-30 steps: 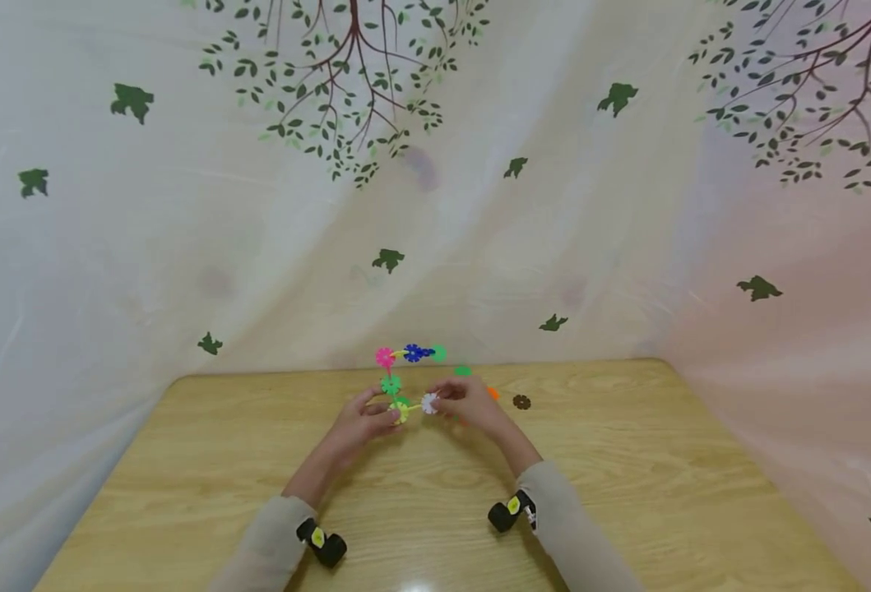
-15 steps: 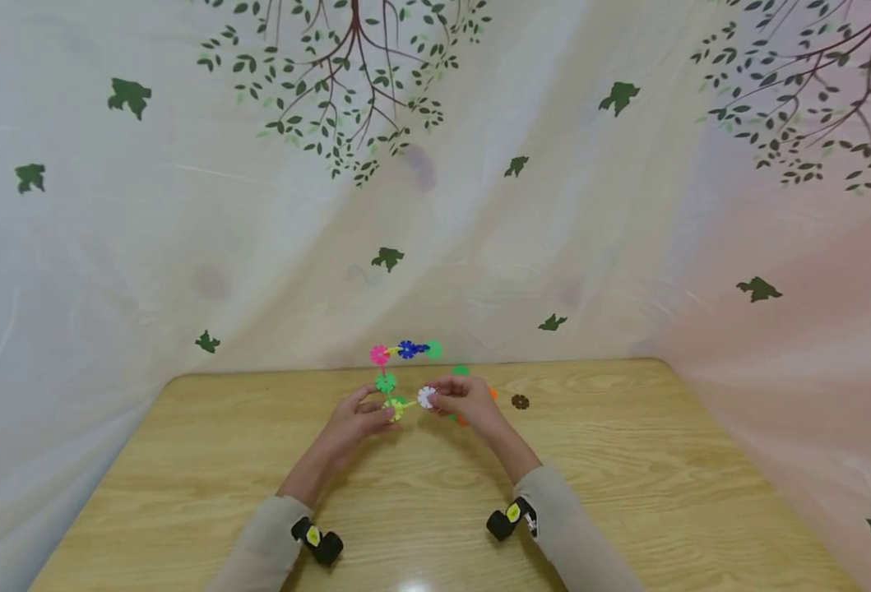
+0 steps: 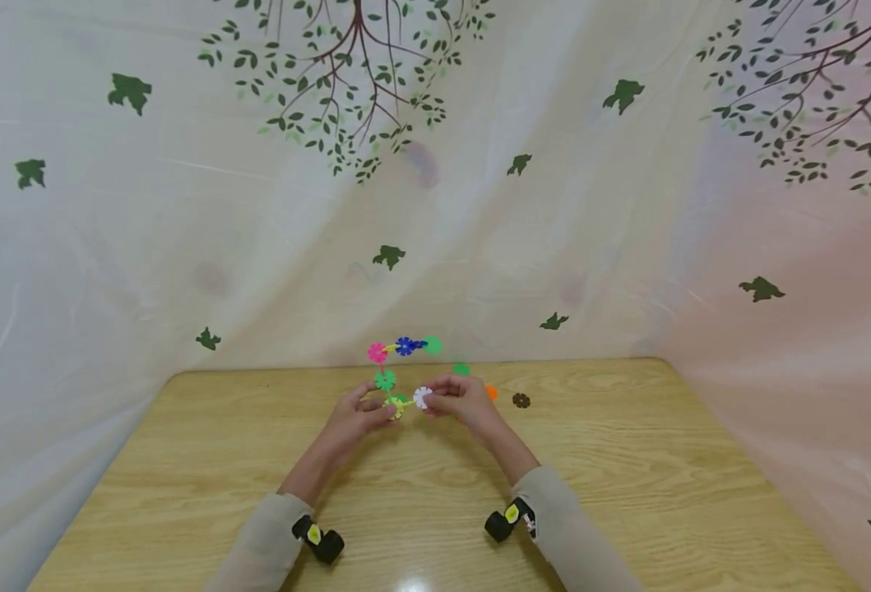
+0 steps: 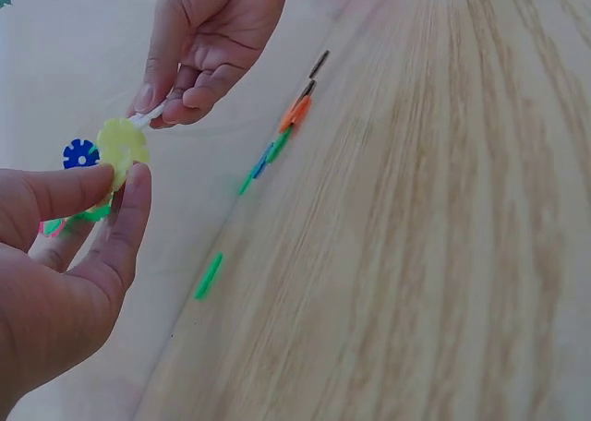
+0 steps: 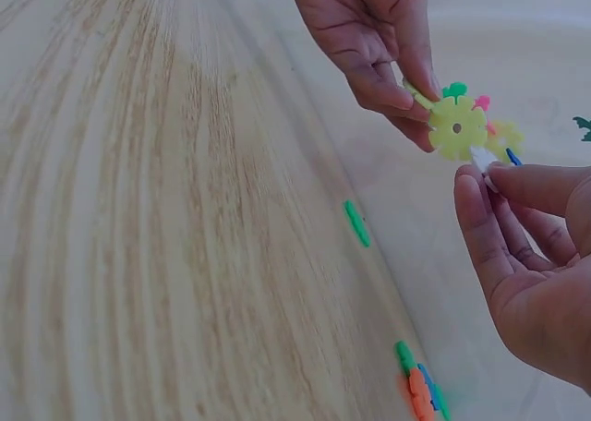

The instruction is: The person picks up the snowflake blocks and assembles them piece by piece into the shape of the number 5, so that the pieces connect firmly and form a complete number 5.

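Two bare hands (image 3: 354, 415) (image 3: 467, 400) and one white, notched plastic disc (image 3: 421, 398) are showing toward the head view's six o'clock; other coloured discs (image 3: 385, 380) are overlapping, uncountable. Two black wrist cameras (image 3: 326, 545) (image 3: 498, 527) are sitting at five and seven; nine stand-alone dark-green prints (image 3: 388, 256) are dotting the cloth (image 3: 272, 222).

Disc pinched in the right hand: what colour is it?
White; the disc shows best in the head view.

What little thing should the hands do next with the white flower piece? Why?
Maybe gently push the white piece further onto the yellow piece beside it, with the left hand steadying the colourful chain. The right hand pinches the white piece right at the yellow one's edge, and I can't tell whether their slots are fully locked together.
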Available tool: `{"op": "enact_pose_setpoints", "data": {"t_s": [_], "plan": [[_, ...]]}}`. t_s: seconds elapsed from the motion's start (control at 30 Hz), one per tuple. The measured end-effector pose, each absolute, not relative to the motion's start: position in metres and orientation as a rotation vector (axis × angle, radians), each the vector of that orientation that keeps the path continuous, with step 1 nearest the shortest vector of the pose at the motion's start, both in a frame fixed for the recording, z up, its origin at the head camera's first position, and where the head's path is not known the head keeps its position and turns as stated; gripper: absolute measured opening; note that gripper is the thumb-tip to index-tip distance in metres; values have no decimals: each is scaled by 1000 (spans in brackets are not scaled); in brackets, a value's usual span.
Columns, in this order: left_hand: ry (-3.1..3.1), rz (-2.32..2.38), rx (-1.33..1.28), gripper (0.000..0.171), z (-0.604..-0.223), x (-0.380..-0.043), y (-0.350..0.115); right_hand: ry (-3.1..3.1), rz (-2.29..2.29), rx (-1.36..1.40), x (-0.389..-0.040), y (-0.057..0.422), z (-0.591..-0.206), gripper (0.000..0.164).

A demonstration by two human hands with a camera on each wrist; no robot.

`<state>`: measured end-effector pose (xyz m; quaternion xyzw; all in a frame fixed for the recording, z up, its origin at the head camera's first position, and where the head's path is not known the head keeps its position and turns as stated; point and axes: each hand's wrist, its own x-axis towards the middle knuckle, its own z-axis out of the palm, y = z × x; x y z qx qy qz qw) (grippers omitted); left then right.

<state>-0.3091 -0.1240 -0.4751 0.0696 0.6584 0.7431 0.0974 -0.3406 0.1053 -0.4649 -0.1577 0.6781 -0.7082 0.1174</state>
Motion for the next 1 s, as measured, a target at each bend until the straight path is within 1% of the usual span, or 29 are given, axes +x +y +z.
{"op": "enact_pose_setpoints", "data": {"t_s": [0.53,0.83,1.0], "plan": [[2003,2236,45,51,-475,-309,-117,1991,-2086,-532,-338,103,-464,31],[2006,2298,-6,47,-473,-306,-115,1988,-2131,-488,-332,99,-460,30],[1950,2365,1,49,-470,-308,-113,1959,-2187,-449,-331,95,-458,29]]}}
